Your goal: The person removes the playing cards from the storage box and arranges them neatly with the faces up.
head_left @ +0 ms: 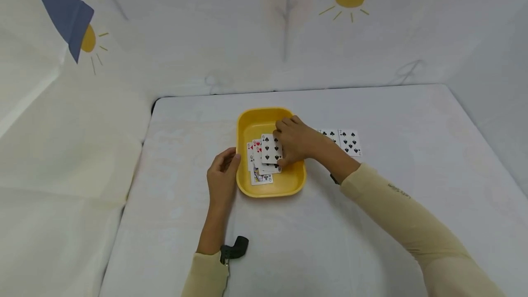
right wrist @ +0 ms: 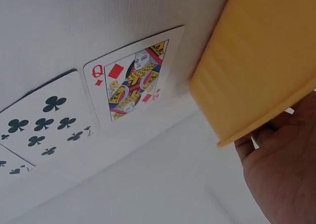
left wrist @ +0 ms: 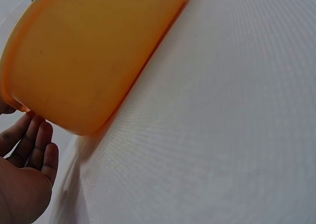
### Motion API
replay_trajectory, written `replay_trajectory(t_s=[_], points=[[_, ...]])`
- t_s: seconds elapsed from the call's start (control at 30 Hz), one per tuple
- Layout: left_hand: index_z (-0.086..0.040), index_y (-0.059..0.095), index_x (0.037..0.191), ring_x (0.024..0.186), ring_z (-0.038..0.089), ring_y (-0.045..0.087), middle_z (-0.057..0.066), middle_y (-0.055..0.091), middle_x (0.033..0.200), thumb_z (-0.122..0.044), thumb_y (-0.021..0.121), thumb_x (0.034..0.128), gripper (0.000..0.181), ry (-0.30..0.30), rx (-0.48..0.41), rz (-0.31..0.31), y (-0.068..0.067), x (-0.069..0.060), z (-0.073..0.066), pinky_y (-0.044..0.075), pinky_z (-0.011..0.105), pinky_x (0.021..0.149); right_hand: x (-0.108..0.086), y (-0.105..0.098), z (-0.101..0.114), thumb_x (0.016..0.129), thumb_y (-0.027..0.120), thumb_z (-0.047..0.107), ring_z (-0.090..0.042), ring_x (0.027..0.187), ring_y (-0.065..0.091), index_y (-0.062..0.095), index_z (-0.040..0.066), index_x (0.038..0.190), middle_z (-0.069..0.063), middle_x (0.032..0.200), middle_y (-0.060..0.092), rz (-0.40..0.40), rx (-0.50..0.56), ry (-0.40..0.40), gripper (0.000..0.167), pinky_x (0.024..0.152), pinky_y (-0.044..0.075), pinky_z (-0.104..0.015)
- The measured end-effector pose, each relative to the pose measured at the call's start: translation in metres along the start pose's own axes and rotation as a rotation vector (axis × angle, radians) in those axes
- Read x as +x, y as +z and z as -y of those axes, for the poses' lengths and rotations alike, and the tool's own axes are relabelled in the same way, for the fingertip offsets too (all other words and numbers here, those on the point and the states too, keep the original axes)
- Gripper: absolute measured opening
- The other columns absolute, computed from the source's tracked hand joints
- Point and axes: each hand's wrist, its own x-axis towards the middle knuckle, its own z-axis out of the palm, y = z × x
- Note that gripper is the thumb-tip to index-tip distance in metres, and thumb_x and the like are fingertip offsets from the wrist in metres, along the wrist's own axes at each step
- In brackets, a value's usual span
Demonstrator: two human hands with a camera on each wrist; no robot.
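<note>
Holding playing card, yellow tray (head_left: pixel 288 188)

Left hand (head_left: pixel 221 180) grips tray's left rim, fingers bent to it; six of spades (head_left: pixel 268 149) lies in tray between hands, long axis running fore-aft; right hand (head_left: pixel 298 139) nearer, thumb and curled fingers pinching card; card row (head_left: pixel 349 143) right of right hand.

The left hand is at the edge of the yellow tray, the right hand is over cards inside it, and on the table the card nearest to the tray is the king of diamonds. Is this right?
Only the rank is wrong: the queen of diamonds, not the king, lies nearest to the yellow tray on the table, as the right wrist view shows.
</note>
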Motion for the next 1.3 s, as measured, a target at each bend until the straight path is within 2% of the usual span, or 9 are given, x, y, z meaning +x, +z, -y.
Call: replay_trajectory(t_s=[0.17,0.3,0.47,0.67,0.8,1.1,1.3], points=[[-0.001,0.063,0.128,0.107,0.015,0.057,0.012,0.063,0.122,-0.016,0.063,0.1,0.032,-0.023,0.013,0.005,-0.002,0.001,0.0,0.046,0.024,0.097,-0.005,-0.01,-0.002,0.073,0.07,0.073,-0.029,0.119,0.041,0.061,0.004,0.129,-0.011,0.126,0.05,-0.039,0.006,-0.008,0.089,0.109,0.028,-0.046],[0.001,0.063,0.129,0.107,0.015,0.058,0.014,0.062,0.124,-0.016,0.063,0.0999,0.034,-0.018,0.028,0.0,-0.004,0.0,-0.001,0.047,0.025,0.098,-0.011,-0.018,-0.004,0.072,0.071,0.074,-0.029,0.119,0.042,0.06,0.002,0.13,-0.012,0.126,0.05,-0.065,0.012,-0.015,0.093,0.109,0.028,-0.047],[0.002,0.063,0.129,0.108,0.017,0.058,0.017,0.062,0.125,-0.015,0.063,0.0998,0.034,-0.012,0.028,-0.004,-0.005,0.003,0.003,0.047,0.024,0.096,-0.02,-0.028,-0.009,0.073,0.074,0.068,-0.029,0.115,0.043,0.058,0.001,0.132,-0.012,0.125,0.05,-0.092,0.008,-0.004,0.091,0.107,0.029,-0.046],[-0.008,0.065,0.128,0.109,0.016,0.057,0.007,0.062,0.123,-0.024,0.065,0.099,0.033,-0.02,-0.008,-0.014,-0.008,0.015,0.03,0.047,0.023,0.096,-0.031,-0.035,-0.019,0.076,0.073,0.063,-0.028,0.112,0.042,0.058,0.001,0.133,-0.011,0.121,0.05,-0.12,0.001,0.005,0.085,0.105,0.03,-0.043],[-0.012,0.067,0.125,0.108,0.016,0.057,0.003,0.063,0.12,-0.03,0.067,0.0974,0.033,0.0,-0.011,-0.03,-0.011,0.018,0.039,0.048,0.023,0.094,-0.037,-0.035,-0.028,0.077,0.07,0.06,-0.028,0.11,0.042,0.059,0.001,0.131,-0.011,0.118,0.05,-0.137,-0.014,-0.002,0.081,0.102,0.032,-0.044],[-0.012,0.067,0.125,0.108,0.018,0.058,0.004,0.064,0.119,-0.033,0.068,0.0965,0.035,0.023,-0.009,-0.047,-0.016,0.02,0.042,0.048,0.024,0.094,-0.053,-0.031,-0.054,0.076,0.076,0.059,-0.029,0.109,0.04,0.058,0.002,0.132,-0.011,0.118,0.05,-0.126,-0.017,0.049,0.082,0.101,0.031,-0.046],[-0.012,0.068,0.125,0.107,0.016,0.058,0.003,0.064,0.118,-0.033,0.068,0.0965,0.035,0.017,-0.004,-0.05,-0.017,0.022,0.043,0.048,0.022,0.093,-0.065,-0.023,-0.07,0.075,0.077,0.058,-0.029,0.106,0.041,0.059,0.001,0.128,-0.011,0.116,0.05,-0.108,-0.026,0.083,0.08,0.098,0.032,-0.047]])
